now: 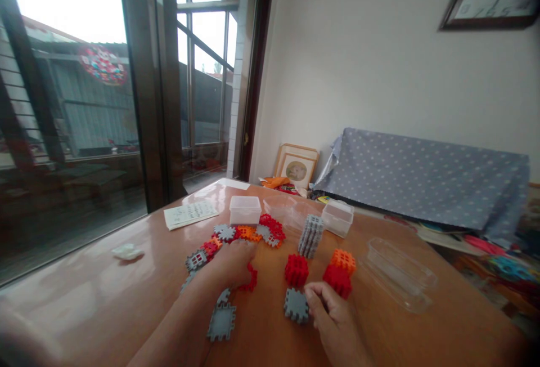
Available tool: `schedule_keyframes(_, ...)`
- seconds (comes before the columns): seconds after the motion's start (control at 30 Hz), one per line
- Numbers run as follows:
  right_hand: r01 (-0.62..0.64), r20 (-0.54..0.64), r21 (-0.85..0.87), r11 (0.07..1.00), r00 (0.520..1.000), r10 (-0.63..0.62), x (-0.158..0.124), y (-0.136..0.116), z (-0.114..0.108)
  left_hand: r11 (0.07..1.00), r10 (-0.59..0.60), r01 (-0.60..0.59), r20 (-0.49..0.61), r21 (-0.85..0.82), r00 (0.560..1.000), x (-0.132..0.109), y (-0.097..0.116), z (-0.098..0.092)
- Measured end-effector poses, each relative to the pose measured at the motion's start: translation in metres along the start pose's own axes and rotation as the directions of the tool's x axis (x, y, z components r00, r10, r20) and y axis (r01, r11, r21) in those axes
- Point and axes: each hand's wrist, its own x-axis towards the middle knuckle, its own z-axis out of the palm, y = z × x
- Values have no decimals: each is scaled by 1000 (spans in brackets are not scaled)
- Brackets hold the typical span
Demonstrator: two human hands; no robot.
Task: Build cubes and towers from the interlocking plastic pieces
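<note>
My left hand (238, 263) reaches over the scattered pieces, its fingers mostly hidden beside a red piece (252, 278). Thumb and forefinger of my right hand (331, 305) come together at the right edge of a grey toothed block (296, 305). Behind that block stands a red stack (296, 270); a tall grey stack (311, 236) rises farther back. Right of them are another red stack (337, 281) and an orange stack (343, 261). A grey square piece (221, 322) lies near my left forearm. Red, orange and grey pieces (248, 233) curve around beyond my left hand.
Clear plastic boxes (245, 210) (337, 218) stand at the back of the wooden table (160, 294). A clear tray (399, 274) lies at the right. Written paper (190, 214) and a crumpled white item (127, 251) are at the left.
</note>
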Motion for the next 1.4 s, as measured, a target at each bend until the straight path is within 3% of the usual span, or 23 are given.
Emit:
schedule_keyframes(0.13,6,-6,6,1000,1000,-6,0,0,0,1000,-4,3,-20,-16,1000,4,-3,6)
schedule_keyframes(0.4,20,-14,-3,1000,1000,-20,-1,-11,-2,915,-7,-34,-98,-402,995,8,-13,8)
schedule_keyframes(0.5,8,-14,33,999,1000,-8,-2,-17,-1,740,-25,-67,-127,-670,992,12,4,5)
schedule_keyframes(0.6,-39,-4,131,991,999,40,-3,-22,0,428,-26,-101,-124,-898,992,13,31,5)
schedule_keyframes(0.7,-100,20,251,963,995,98,-4,-28,0,184,6,-68,-68,-981,998,11,56,10)
schedule_keyframes(0.8,-127,52,342,931,992,117,-4,-32,-1,53,37,-44,-42,-998,998,8,72,17)
schedule_keyframes(0.97,-144,52,428,892,989,135,-2,-27,-2,36,66,14,16,-999,998,7,80,26)
schedule_keyframes(1.17,-193,37,525,829,978,205,0,-20,-3,35,93,3,6,-999,996,5,78,23)
schedule_keyframes(1.4,-142,-67,542,828,975,210,3,-17,-7,92,80,75,82,-993,993,6,80,22)
